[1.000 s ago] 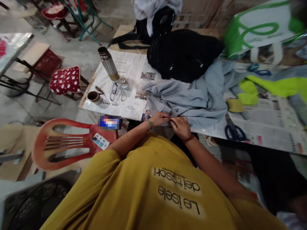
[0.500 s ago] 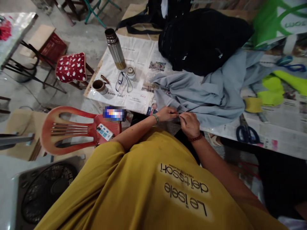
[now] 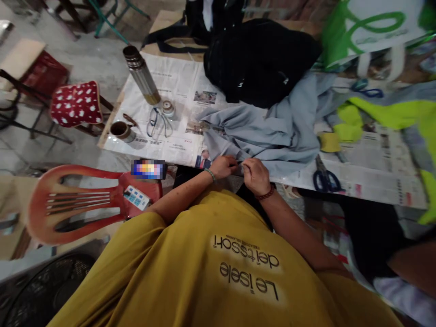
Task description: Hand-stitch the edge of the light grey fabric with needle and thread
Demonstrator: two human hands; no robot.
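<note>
Grey cloth (image 3: 272, 131) lies crumpled over the newspaper on the table, its near edge reaching my hands. My left hand (image 3: 224, 167) is closed on that edge, fingers bent and pressed together. Close to its right, my right hand (image 3: 256, 176) makes a pinch, thumb against forefinger, beside the same edge. Whatever is between those fingertips is too small and blurred to name. Dark-handled scissors (image 3: 326, 179) rest on the newspaper to the right of my right hand.
On the left of the table stand an open steel flask (image 3: 142, 77), a brown cup (image 3: 121, 131) and glasses (image 3: 159, 122). A black bag (image 3: 259, 61) lies behind the cloth. A red chair (image 3: 78, 200) carries a phone (image 3: 148, 169) and power strip (image 3: 136, 197). Yellow-green cloth (image 3: 381, 116) lies right.
The view has shifted, so table things appear further left. My hands stay close together at the cloth's near edge; the fingers of my left hand are now more curled.
</note>
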